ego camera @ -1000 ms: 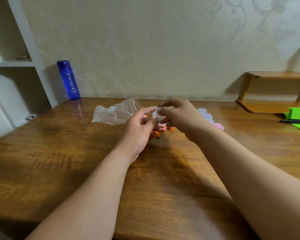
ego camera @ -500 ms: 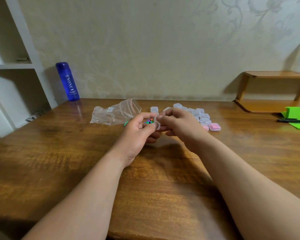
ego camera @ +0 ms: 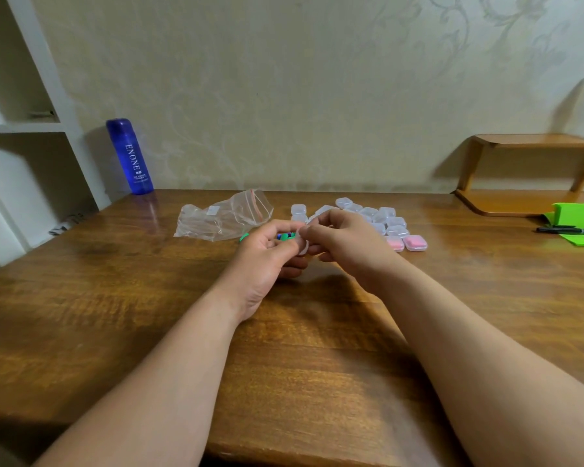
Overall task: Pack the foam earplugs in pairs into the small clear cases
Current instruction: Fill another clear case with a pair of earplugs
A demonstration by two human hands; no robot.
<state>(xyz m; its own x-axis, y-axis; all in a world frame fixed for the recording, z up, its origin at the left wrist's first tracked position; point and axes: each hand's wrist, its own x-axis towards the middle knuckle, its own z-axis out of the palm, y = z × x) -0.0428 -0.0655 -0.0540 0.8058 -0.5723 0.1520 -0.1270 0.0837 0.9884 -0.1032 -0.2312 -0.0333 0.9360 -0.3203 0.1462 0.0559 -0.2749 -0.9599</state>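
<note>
Above the middle of the wooden surface (ego camera: 81,298) both hands meet, fingertips pinched together on one small clear case (ego camera: 303,246). Left hand (ego camera: 267,261) curls around it from below and the side, thumb on top; right hand (ego camera: 348,246) grips its other edge, fingers bent over it. Whether the case lid is open or shut: cannot tell, mostly hidden by fingers. Loose foam earplugs (ego camera: 285,235), green and blue bits, show just behind the left hand on the surface, partly hidden. Beyond the right hand sits a cluster of clear cases (ego camera: 381,215), close together, and at its near right end two cases with pink contents (ego camera: 407,243) side by side. Crumpled clear zip bag (ego camera: 223,219) lies left of the cases, near the left hand's fingertips. Blue bottle (ego camera: 130,156) stands upright at the far left corner by the wall. Green sheet (ego camera: 580,224) with a black pen (ego camera: 568,230) on it at the far right edge.
</note>
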